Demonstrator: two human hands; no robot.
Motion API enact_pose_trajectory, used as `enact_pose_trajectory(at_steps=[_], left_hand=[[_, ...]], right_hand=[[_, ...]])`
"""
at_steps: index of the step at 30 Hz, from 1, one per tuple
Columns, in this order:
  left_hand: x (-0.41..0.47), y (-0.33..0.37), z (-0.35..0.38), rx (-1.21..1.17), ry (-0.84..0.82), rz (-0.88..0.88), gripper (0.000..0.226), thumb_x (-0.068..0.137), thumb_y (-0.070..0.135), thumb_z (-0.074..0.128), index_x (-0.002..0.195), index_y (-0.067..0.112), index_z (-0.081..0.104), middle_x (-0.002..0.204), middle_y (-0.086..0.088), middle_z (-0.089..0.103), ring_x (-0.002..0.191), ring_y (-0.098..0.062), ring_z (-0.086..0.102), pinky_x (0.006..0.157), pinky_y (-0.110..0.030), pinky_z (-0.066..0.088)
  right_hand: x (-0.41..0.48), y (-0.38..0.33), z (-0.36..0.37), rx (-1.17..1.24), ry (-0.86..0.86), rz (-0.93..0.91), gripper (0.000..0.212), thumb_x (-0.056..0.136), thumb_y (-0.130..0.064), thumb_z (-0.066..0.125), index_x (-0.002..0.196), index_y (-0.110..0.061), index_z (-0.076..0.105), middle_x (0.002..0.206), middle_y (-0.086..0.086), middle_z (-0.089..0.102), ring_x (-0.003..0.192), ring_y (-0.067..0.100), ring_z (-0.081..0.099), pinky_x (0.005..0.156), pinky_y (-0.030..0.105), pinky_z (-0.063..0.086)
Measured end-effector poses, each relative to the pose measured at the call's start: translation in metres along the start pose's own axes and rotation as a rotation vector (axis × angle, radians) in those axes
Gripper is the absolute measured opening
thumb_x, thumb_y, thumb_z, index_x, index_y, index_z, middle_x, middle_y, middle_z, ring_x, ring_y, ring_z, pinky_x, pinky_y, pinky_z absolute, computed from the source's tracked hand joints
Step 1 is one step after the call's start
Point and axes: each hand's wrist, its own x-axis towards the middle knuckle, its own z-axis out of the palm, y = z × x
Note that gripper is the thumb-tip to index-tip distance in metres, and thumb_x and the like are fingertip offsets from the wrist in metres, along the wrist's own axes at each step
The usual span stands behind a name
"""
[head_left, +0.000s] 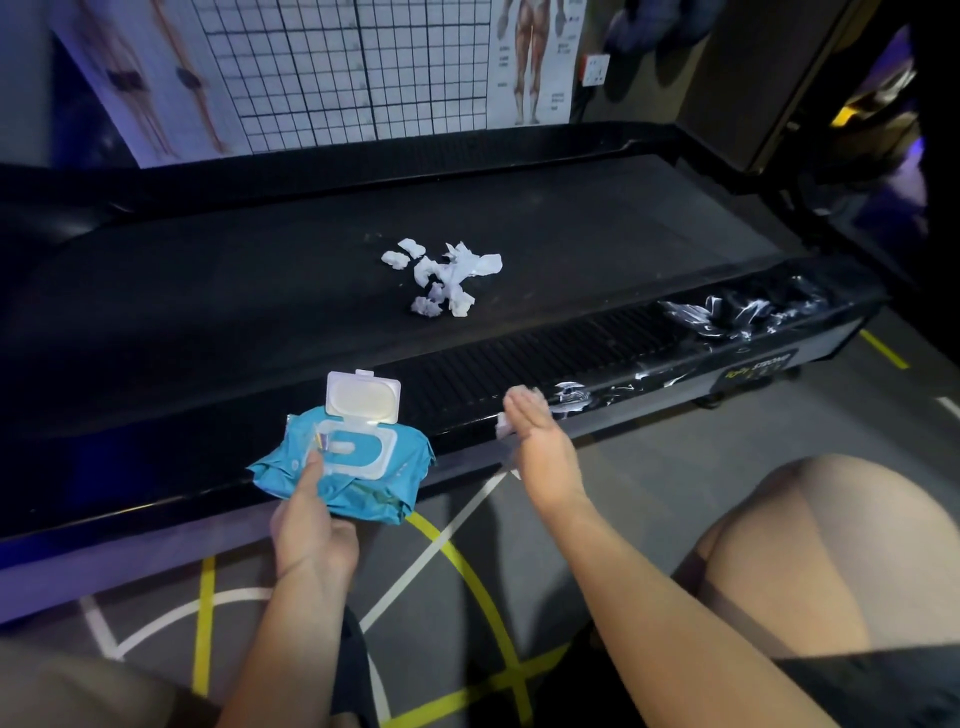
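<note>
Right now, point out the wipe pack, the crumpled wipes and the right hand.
wipe pack (363, 493), head view, blue wrapper below the flap
crumpled wipes (454, 273), head view, middle of the pile
right hand (543, 441), head view, back of the hand

A black treadmill (363, 161) carries everything: on its belt (260, 291), well beyond both hands, lies a heap of crumpled white wipes (444, 275). On the ribbed side rail (519, 353) nearest the person rest a blue wet-wipe pack (363, 467) — gripped by the left hand (311, 525) — and a white wipe (502, 423) beneath the right hand (545, 452), with white smears (571, 397) just right of that hand's fingertips.
</note>
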Motion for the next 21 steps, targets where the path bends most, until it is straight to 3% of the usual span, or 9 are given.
enact_pose_trajectory(at_steps=[4, 5, 7, 9, 11, 15, 17, 19, 21], left_hand=[[-0.002, 0.002, 0.0, -0.002, 0.007, 0.002, 0.019, 0.1, 0.02, 0.073, 0.119, 0.02, 0.073, 0.124, -0.006, 0.077, 0.111, -0.025, 0.076, 0.106, -0.056, 0.055], [-0.003, 0.002, 0.0, -0.005, 0.011, 0.004, 0.018, 0.1, 0.019, 0.073, 0.118, 0.02, 0.072, 0.124, -0.007, 0.077, 0.112, -0.025, 0.076, 0.105, -0.056, 0.055], [-0.003, 0.003, -0.001, -0.014, 0.01, 0.001, 0.017, 0.1, 0.02, 0.072, 0.117, 0.02, 0.072, 0.124, -0.007, 0.077, 0.113, -0.026, 0.075, 0.103, -0.056, 0.056], [-0.004, 0.003, -0.001, -0.018, 0.002, 0.006, 0.017, 0.1, 0.02, 0.072, 0.117, 0.021, 0.071, 0.124, -0.007, 0.077, 0.114, -0.026, 0.075, 0.101, -0.055, 0.056], [-0.006, 0.003, 0.0, -0.013, -0.002, 0.007, 0.015, 0.1, 0.02, 0.072, 0.115, 0.021, 0.071, 0.124, -0.007, 0.077, 0.112, -0.025, 0.075, 0.101, -0.055, 0.056], [-0.007, 0.003, 0.007, -0.006, 0.0, 0.014, 0.01, 0.101, 0.018, 0.071, 0.111, 0.02, 0.072, 0.126, -0.006, 0.076, 0.106, -0.022, 0.076, 0.1, -0.052, 0.057], [-0.007, 0.002, 0.01, -0.002, -0.005, 0.015, 0.011, 0.101, 0.018, 0.072, 0.111, 0.02, 0.072, 0.125, -0.005, 0.076, 0.109, -0.023, 0.075, 0.102, -0.052, 0.056], [-0.008, 0.001, 0.012, 0.0, -0.011, 0.01, 0.011, 0.1, 0.019, 0.072, 0.111, 0.02, 0.072, 0.125, -0.004, 0.076, 0.111, -0.024, 0.075, 0.104, -0.052, 0.056], [-0.008, 0.0, 0.016, -0.003, -0.016, 0.007, 0.012, 0.101, 0.019, 0.072, 0.113, 0.021, 0.072, 0.127, -0.005, 0.076, 0.112, -0.024, 0.074, 0.105, -0.052, 0.055]], right_hand=[[0.011, 0.016, -0.027, -0.204, 0.1, -0.003, 0.04, 0.1, 0.0, 0.044, 0.13, -0.018, 0.062, 0.135, -0.01, 0.049, 0.131, -0.007, 0.039, 0.117, 0.018, 0.023], [0.014, 0.018, -0.033, -0.258, 0.128, 0.01, 0.032, 0.1, -0.007, 0.046, 0.113, -0.028, 0.065, 0.125, -0.015, 0.05, 0.127, -0.004, 0.044, 0.111, 0.019, 0.026], [0.021, 0.018, -0.041, -0.351, 0.193, 0.018, 0.019, 0.098, -0.024, 0.052, 0.082, -0.017, 0.058, 0.098, -0.021, 0.053, 0.101, -0.002, 0.054, 0.09, 0.023, 0.032], [0.026, 0.017, -0.048, -0.341, 0.241, 0.087, 0.023, 0.096, -0.028, 0.052, 0.085, -0.007, 0.056, 0.08, -0.021, 0.053, 0.079, 0.003, 0.05, 0.079, 0.03, 0.033], [0.033, 0.022, -0.054, -0.313, 0.274, 0.138, 0.023, 0.094, -0.028, 0.051, 0.089, -0.01, 0.064, 0.069, -0.02, 0.054, 0.077, 0.01, 0.05, 0.075, 0.034, 0.035], [0.045, 0.013, -0.064, -0.367, 0.209, 0.258, 0.026, 0.089, -0.028, 0.051, 0.083, -0.036, 0.076, 0.092, -0.002, 0.067, 0.097, 0.026, 0.062, 0.088, 0.039, 0.046], [0.044, 0.002, -0.062, -0.31, 0.153, 0.315, 0.029, 0.092, -0.011, 0.054, 0.107, -0.023, 0.075, 0.107, 0.01, 0.068, 0.103, 0.032, 0.062, 0.088, 0.034, 0.049], [0.042, -0.004, -0.06, -0.452, 0.091, 0.228, 0.026, 0.086, 0.004, 0.054, 0.102, -0.009, 0.071, 0.099, 0.012, 0.065, 0.095, 0.034, 0.063, 0.08, 0.032, 0.05], [0.039, -0.012, -0.064, -0.51, -0.021, 0.174, 0.021, 0.087, 0.005, 0.054, 0.097, -0.005, 0.068, 0.097, 0.011, 0.061, 0.095, 0.033, 0.062, 0.079, 0.032, 0.05]])
